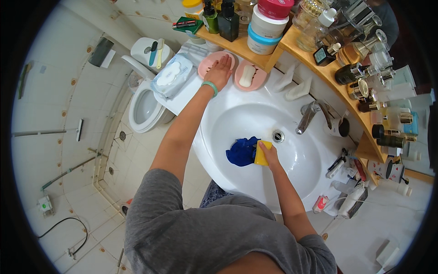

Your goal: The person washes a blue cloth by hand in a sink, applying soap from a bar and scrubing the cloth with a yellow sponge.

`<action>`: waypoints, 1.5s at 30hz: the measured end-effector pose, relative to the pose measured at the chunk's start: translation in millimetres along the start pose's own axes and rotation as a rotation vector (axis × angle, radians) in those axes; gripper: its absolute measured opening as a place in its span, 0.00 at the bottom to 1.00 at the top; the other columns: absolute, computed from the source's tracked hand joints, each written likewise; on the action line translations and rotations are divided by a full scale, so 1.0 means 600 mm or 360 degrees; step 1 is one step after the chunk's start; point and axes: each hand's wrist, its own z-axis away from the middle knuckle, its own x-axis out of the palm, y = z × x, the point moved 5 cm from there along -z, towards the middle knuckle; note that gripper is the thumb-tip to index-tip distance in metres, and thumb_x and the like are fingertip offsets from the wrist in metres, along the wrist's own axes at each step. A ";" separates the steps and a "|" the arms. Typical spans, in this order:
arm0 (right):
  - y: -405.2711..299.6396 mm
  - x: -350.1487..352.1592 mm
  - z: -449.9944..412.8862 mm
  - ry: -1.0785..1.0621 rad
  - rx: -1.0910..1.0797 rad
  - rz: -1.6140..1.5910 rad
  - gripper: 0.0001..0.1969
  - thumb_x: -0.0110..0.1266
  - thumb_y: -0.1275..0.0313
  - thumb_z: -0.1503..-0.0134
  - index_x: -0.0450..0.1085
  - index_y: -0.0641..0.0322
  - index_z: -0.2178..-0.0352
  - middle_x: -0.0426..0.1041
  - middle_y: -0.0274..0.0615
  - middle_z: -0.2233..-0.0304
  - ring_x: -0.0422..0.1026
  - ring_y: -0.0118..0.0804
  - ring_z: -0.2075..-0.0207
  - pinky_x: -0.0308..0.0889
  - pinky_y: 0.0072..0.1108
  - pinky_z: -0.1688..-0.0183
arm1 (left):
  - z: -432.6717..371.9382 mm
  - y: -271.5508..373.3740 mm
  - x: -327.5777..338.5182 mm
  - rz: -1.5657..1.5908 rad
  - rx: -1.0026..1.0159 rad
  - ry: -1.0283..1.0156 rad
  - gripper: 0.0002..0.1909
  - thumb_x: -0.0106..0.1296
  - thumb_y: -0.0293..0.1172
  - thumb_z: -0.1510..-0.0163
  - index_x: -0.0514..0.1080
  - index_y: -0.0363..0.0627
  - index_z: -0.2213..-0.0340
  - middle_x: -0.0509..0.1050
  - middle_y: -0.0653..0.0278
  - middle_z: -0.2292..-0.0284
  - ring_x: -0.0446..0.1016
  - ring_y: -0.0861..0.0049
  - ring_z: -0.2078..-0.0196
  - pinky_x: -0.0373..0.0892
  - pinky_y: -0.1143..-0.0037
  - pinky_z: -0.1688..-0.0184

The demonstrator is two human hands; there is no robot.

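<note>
In the white washbasin point(301, 164), my right hand point(269, 156) grips a yellow block point(261, 160), perhaps a sponge or a bar of soap. A crumpled dark blue cloth point(241, 152) lies in the bowl against its left side. My left hand point(220, 71), with a pale green bangle at the wrist, reaches over a pink soap dish point(208, 61) with its fingers extended; it seems to hold nothing, and whether the palm touches the dish is hidden. Beside it, a second pink dish point(257, 83) carries a white bar of soap point(247, 76). The drain point(278, 136) shows uncovered.
A chrome faucet point(308, 118) stands behind the bowl. A wooden shelf point(236, 47) crowded with bottles and jars curves around the basin. Left of the dishes lies a wipes pack point(174, 77), beyond it a toilet point(145, 108). Toothbrush cup point(337, 127), razor and corded device sit rightward.
</note>
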 end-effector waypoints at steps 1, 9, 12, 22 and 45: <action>0.006 0.000 -0.005 -0.0005 -0.0009 -0.0023 0.24 0.56 0.56 0.52 0.64 0.68 0.63 0.70 0.40 0.71 0.71 0.31 0.74 0.69 0.21 0.71 | 0.002 0.008 -0.010 0.0173 0.0057 0.0043 0.26 0.36 0.38 0.44 0.52 0.34 0.48 0.53 0.51 0.45 0.52 0.65 0.43 0.51 0.68 0.43; 0.023 0.007 -0.014 -0.0062 0.0050 -0.0144 0.28 0.61 0.56 0.57 0.62 0.66 0.62 0.70 0.39 0.71 0.71 0.31 0.72 0.68 0.21 0.69 | 0.042 -0.010 -0.038 0.2149 -0.0571 0.0470 0.06 0.58 0.25 0.59 0.73 0.35 0.77 0.75 0.62 0.76 0.72 0.81 0.73 0.69 0.82 0.69; 0.023 -0.002 -0.016 0.0096 -0.0355 -0.0002 0.37 0.67 0.58 0.66 0.56 0.66 0.58 0.70 0.42 0.69 0.71 0.36 0.69 0.67 0.24 0.65 | 0.091 0.044 -0.061 0.2241 -0.0306 0.0320 0.09 0.55 0.28 0.54 0.68 0.38 0.83 0.71 0.66 0.83 0.67 0.85 0.79 0.62 0.84 0.76; -0.053 0.023 0.035 0.0623 -0.0555 0.1726 0.40 0.67 0.67 0.75 0.54 0.68 0.59 0.61 0.50 0.61 0.63 0.50 0.59 0.62 0.30 0.57 | 0.324 0.219 0.061 0.2022 -0.1067 -0.0499 0.09 0.55 0.33 0.54 0.69 0.41 0.80 0.69 0.66 0.83 0.67 0.83 0.81 0.63 0.81 0.78; -0.507 0.302 -0.013 0.0331 -0.2176 0.1831 0.21 0.50 0.79 0.58 0.61 0.57 0.59 0.65 0.45 0.62 0.62 0.47 0.56 0.57 0.37 0.57 | 0.394 0.306 0.087 0.1190 -0.0541 -0.0517 0.27 0.51 0.18 0.64 0.62 0.49 0.58 0.70 0.55 0.67 0.69 0.55 0.63 0.67 0.64 0.63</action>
